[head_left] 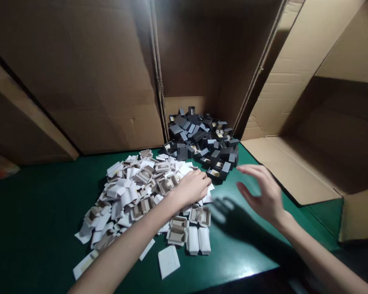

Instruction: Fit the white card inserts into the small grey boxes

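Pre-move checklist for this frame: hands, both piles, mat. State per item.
1. Left hand on the white pile: ok, fingers curled down onto the inserts at the pile's right edge.
2. Left hand actually gripping a piece: cannot tell, fingertips hidden.
3. Right hand free: ok, open, fingers spread, hovering above the green mat and holding nothing.
4. Dark box pile within reach: ok, just beyond both hands, spilling from the cardboard carton.
5. Piles kept apart: not ok, white pieces meet the dark boxes where the piles touch.
6. Open carton at right unobstructed: ok, its flap lies flat.
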A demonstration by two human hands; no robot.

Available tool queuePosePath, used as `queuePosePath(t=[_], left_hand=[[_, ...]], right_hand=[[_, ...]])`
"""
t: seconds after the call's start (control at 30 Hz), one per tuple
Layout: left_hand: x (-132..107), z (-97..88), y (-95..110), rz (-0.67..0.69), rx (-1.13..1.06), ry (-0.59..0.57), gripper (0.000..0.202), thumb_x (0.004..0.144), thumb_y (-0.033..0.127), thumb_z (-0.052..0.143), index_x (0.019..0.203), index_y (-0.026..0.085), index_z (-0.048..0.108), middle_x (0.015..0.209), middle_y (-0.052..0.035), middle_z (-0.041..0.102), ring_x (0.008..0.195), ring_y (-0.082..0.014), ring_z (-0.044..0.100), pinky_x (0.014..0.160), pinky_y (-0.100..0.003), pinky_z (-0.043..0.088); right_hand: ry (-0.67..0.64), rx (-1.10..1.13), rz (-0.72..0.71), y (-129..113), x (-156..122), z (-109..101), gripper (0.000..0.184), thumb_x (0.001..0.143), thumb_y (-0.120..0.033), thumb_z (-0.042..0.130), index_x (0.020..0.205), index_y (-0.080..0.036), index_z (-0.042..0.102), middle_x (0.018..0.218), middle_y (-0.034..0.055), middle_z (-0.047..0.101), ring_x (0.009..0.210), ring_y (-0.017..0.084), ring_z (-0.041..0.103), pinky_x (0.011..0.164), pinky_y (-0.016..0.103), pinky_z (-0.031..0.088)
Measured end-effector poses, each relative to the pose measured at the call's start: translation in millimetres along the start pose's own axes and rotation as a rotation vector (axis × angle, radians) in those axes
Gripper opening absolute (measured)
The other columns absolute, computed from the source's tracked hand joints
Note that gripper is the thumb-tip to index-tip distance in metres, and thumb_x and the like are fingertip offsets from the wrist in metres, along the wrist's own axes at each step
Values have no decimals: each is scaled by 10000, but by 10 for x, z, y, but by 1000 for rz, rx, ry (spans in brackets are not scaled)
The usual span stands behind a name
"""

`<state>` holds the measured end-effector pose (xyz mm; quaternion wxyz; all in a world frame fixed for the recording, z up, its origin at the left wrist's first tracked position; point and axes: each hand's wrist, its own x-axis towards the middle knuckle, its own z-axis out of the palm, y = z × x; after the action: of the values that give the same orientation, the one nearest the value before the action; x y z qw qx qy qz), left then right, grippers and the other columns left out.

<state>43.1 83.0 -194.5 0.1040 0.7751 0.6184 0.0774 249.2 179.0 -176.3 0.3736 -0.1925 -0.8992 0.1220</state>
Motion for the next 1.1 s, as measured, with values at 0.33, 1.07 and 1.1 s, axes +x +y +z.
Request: queuePosePath(t=[0.33, 1.07, 1.1], left_hand=[[6, 84, -107, -63, -143, 90, 254, 910, 197, 432, 1010, 197, 665, 1080, -17, 597, 1014, -186, 466, 952, -347, 357], [-391, -546, -522, -270, -53, 4, 330, 911, 300, 447, 1199, 220, 585, 1260, -32, 526, 1158, -215, 453, 982, -380, 341], [-404, -554, -547, -269, -53, -3, 329, 915, 298, 434, 1194, 214, 587, 1255, -34, 530, 1153, -213, 457, 977, -374, 343]], right_hand=[[-45, -125, -75, 507, 176, 730, 281, 800, -215, 589, 1080, -198, 574, 1137, 116, 499, 936, 219, 504, 810, 407, 460], [-87, 149, -91, 388, 121, 420, 391, 804, -135, 612, 1166, -186, 475, 1046, 105, 517, 953, 194, 525, 777, 350, 486], [-102, 146, -65, 392, 117, 413, 423, 805, -155, 618, 1197, -180, 460, 1078, 112, 505, 962, 190, 526, 780, 338, 494]])
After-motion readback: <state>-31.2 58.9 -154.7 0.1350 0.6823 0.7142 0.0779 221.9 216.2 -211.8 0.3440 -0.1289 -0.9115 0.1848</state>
